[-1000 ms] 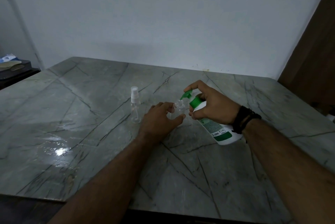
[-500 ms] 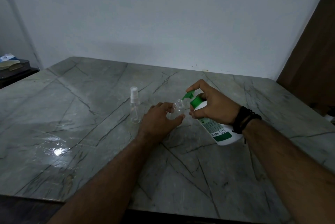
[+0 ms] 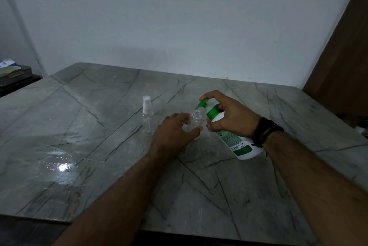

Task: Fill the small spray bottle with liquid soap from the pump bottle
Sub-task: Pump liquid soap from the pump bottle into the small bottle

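the small open spray bottle (image 3: 196, 121), clear and without its cap, stands upright on the marble table (image 3: 99, 166) near the middle of my view. my left hand (image 3: 175, 134) wraps loosely round its lower body, thumb on the near right side and fingers on the far left side, so that only the neck and shoulder show above the hand. directly over the open neck i see the green nozzle tip of the pump bottle (image 3: 237, 142), a white bottle with a green collar and a green-and-white label. it is tilted, head toward the small bottle and base toward the right. whether the base rests on the table i cannot tell. my right hand (image 3: 231, 118) grips the pump bottle round its upper body, the forefinger curled over the top of the pump head. a dark beaded bracelet (image 3: 264, 132) sits on the right wrist. to the left of the left hand, apart from it, a second clear spray bottle (image 3: 148, 116) stands upright with its white sprayer cap on. a bright wet-looking reflection lies on the table further left.
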